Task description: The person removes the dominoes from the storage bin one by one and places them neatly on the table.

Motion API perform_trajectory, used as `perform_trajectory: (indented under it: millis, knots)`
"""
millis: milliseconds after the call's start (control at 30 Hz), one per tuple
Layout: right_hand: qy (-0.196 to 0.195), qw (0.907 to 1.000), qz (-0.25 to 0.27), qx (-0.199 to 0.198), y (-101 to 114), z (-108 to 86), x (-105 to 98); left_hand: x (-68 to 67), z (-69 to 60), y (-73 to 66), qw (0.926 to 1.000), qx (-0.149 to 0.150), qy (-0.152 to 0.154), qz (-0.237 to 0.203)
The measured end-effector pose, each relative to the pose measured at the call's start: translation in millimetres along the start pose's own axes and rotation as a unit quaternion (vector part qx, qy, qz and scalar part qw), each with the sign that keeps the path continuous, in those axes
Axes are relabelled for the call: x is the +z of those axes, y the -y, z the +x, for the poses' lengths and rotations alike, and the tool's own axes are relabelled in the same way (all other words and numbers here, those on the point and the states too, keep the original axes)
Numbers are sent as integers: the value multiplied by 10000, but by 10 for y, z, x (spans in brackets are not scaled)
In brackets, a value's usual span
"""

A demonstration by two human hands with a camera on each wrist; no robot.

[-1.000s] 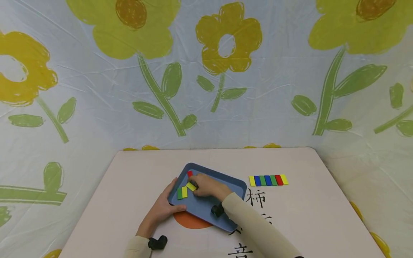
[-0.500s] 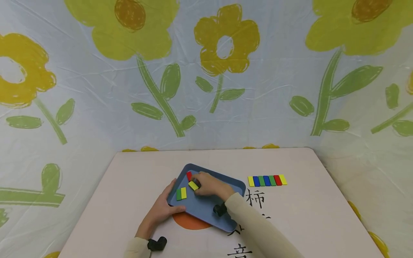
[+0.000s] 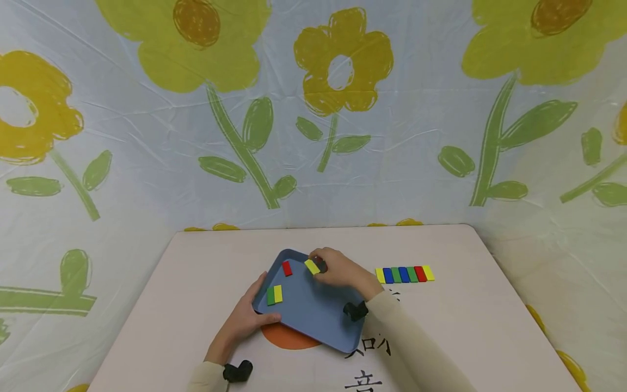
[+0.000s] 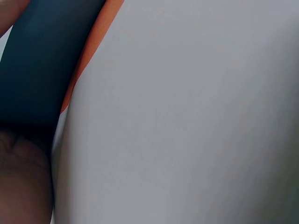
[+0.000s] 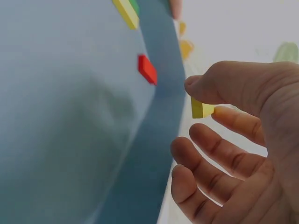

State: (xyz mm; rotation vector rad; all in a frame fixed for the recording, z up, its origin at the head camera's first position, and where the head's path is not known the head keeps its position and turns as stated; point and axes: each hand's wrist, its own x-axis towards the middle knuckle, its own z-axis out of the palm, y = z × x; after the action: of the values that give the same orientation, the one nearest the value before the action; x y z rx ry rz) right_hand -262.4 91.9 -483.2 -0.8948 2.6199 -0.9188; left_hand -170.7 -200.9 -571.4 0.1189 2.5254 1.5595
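Thumb and forefinger of my right hand (image 3: 340, 270) pinch a yellow tile (image 3: 312, 267) above the far side of the blue tray (image 3: 313, 313). In the right wrist view the tile (image 5: 198, 109) shows beneath the thumb, the other fingers loosely bent. At the tray's near left corner my left hand (image 3: 243, 321) holds the rim, thumb over the front edge and fingers along the left side. Inside the tray lie a red tile (image 3: 287, 268) and, nearer, a green tile (image 3: 271, 296) side by side with another yellow tile (image 3: 278, 294).
Right of the tray, a row of several coloured tiles (image 3: 404, 274) lies on the pale table (image 3: 470, 321). Black characters (image 3: 363, 378) and an orange patch (image 3: 291, 337) are printed on the tabletop. A flowered cloth (image 3: 392, 190) hangs behind.
My right hand has lifted the yellow tile from beside the red one and carried it right and away, toward the tray's far rim. The left hand and tray stay put.
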Motion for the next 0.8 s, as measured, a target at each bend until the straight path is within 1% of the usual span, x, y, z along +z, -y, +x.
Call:
perform_trajectory:
  millis: [133,367,433,633,800]
  knots:
    - [-252,9996,63,140,-118,-123,-157,-4,-2,-2,10000,52,18,-3]
    - [-687,9951,240,676,-376,-406,-392,-1,-6,-16,9998,173,60,40]
    - [-790,9938,236,750,-445,-472,-444,-6,-12,-11,9999,141,39,85]
    - [-979,9903,246,953,-598,-596,-567,-21,-17,13,9999,86,-11,60]
    - [-1103,9883,155,1047,-742,-713,-617,-8,-1,21,9999,141,3,54]
